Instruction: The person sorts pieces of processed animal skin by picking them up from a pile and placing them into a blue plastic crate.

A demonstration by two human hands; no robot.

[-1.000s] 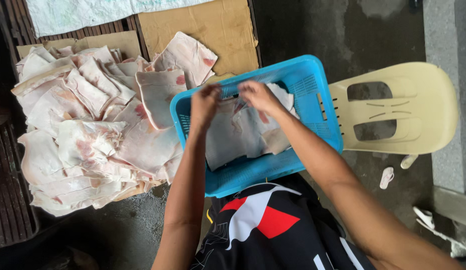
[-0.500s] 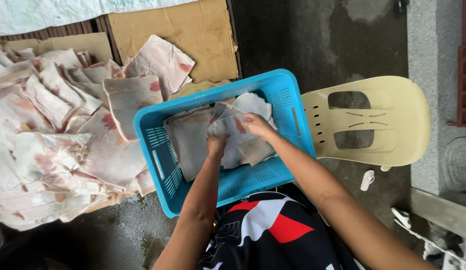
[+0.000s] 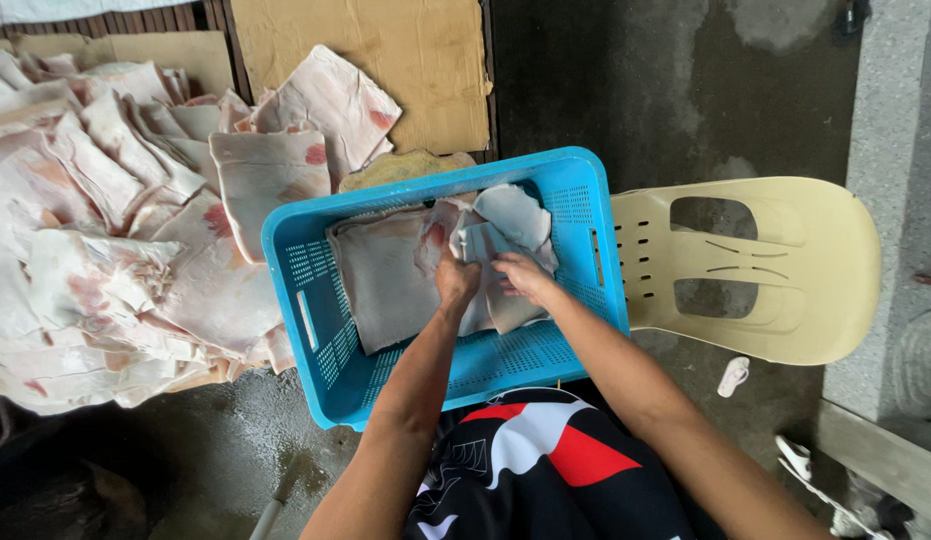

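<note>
Both hands have drawn together; left hand [image 3: 457, 280] and right hand [image 3: 521, 276] grip folded skin sheet [image 3: 500, 240]

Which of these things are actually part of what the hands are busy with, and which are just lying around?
In use:
left hand
right hand
pale sheet being gripped
blue basket
flat sheet in the basket

Lying about:
pile of pale pink slabs
cardboard
cream plastic chair
</note>
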